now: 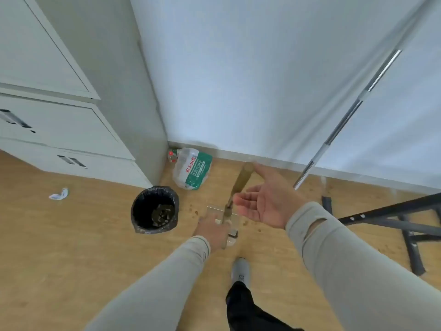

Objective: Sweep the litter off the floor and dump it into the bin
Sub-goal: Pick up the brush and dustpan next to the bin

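A black-lined bin (143,225) stands on the wooden floor with brown litter in its bottom. Just right of it is a see-through dustpan (216,209) with an olive upright handle (241,181). My left hand (211,231) grips the dustpan at its lower frame. My right hand (265,199) is open, palm up, right beside the handle and apart from it. Brown crumbs (193,212) lie scattered around the dustpan. A crumpled white scrap of paper (58,194) lies on the floor to the left. A silver broom pole (346,120) leans on the wall at the right.
A grey cabinet (71,130) fills the left side. A shrink-wrapped pack of water bottles (193,168) sits in the corner behind the bin. A black metal frame (405,220) lies on the floor at the right. My shoe (241,271) is below the dustpan.
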A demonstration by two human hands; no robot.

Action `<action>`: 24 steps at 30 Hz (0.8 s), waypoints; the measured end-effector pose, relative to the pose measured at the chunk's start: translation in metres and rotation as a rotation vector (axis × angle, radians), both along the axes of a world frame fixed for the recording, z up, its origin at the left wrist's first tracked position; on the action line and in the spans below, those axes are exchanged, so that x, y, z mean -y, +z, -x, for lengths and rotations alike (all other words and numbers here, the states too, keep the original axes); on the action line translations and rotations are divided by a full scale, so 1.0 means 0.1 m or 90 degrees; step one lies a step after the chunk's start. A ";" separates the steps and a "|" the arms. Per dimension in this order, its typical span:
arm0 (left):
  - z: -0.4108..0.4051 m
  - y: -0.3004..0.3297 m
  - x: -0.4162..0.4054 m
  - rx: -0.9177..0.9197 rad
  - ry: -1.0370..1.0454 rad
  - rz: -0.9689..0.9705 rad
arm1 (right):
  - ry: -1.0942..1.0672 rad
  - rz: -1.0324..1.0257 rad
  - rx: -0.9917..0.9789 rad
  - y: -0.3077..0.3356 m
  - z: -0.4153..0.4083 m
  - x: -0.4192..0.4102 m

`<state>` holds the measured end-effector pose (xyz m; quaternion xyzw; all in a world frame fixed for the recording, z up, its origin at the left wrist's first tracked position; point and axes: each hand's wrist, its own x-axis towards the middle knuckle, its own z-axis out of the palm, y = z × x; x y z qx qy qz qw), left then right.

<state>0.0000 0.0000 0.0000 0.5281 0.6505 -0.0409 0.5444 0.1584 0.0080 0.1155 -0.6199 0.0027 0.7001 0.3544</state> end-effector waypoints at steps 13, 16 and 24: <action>-0.67 -1.12 -0.29 -0.036 0.157 -0.040 | 0.029 0.065 -0.086 -0.14 -0.10 -0.58; -0.62 -0.79 -0.13 -0.049 0.142 -0.018 | -0.006 0.070 -0.066 -0.22 -0.24 -0.74; 0.03 -0.59 0.36 -0.076 0.140 -0.003 | 0.332 0.160 0.033 -0.56 -0.34 -0.36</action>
